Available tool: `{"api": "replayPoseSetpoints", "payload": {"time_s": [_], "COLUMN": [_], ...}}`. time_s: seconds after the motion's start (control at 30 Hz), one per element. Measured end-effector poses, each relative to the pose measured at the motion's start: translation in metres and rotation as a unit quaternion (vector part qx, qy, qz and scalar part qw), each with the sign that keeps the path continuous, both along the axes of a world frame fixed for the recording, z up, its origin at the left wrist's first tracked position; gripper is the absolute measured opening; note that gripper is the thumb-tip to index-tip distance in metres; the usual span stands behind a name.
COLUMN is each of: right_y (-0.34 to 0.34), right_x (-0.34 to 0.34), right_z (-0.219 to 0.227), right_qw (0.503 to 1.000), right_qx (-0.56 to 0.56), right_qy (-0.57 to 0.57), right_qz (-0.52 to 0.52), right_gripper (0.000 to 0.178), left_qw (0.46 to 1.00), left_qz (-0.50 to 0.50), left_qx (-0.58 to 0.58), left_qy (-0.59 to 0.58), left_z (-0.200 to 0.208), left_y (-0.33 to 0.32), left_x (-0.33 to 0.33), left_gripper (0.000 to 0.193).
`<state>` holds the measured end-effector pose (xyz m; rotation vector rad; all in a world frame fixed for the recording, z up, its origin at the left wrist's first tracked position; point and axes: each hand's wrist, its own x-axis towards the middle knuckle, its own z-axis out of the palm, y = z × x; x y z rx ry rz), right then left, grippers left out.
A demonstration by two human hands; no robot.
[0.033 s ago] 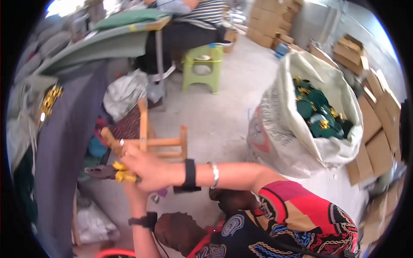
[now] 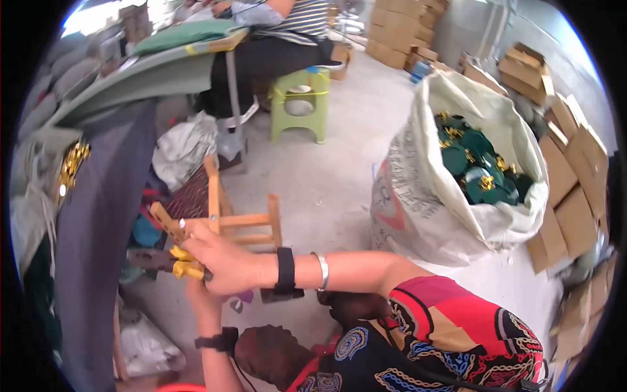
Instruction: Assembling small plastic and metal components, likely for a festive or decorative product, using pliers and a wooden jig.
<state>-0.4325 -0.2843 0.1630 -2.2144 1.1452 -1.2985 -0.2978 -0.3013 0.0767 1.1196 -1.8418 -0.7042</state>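
Yellow-handled pliers (image 2: 174, 262), leftward-pointing, within the right grip (image 2: 225, 263)

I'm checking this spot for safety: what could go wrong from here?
The left hand sits close to the yellow-handled pliers in the right hand, so a finger might get pinched. The pliers point toward the dark cloth and could perhaps snag it. The sack stands open, so a bump might spill its green pieces.
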Motion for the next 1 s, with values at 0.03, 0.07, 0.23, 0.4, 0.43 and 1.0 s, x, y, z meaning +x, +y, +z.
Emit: {"api": "replayPoseSetpoints", "payload": {"time_s": [0.03,0.07,0.23,0.4,0.43,1.0], "right_y": [0.01,0.022,0.078,0.089,0.088,0.094], "right_x": [-0.006,-0.017,-0.078,-0.087,-0.082,-0.091], "right_z": [0.005,0.012,0.002,-0.047,-0.051,-0.027], "right_qw": [0.997,0.989,0.942,0.917,0.926,0.948], "right_qx": [-0.013,-0.028,0.036,0.056,0.069,0.187], "right_qy": [-0.046,-0.09,-0.153,-0.182,-0.21,-0.223], "right_qz": [-0.058,-0.115,-0.296,-0.35,-0.305,-0.127], "right_gripper": [0.042,0.043,0.043,0.035,0.036,0.043], "left_qw": [0.999,1.0,0.947,0.899,0.867,0.979], "left_qz": [0.002,-0.014,0.003,-0.36,-0.438,0.137], "left_qx": [0.028,0.018,0.158,0.125,0.129,0.076], "left_qy": [0.02,0.018,0.281,0.216,0.198,0.13], "left_z": [-0.01,-0.013,0.098,0.26,0.279,0.116], "left_y": [0.0,-0.004,0.009,0.071,0.082,0.07], "left_x": [0.01,0.017,-0.017,-0.168,-0.201,0.097], "left_gripper": [0.037,0.037,0.016,0.022,0.027,0.034]}}
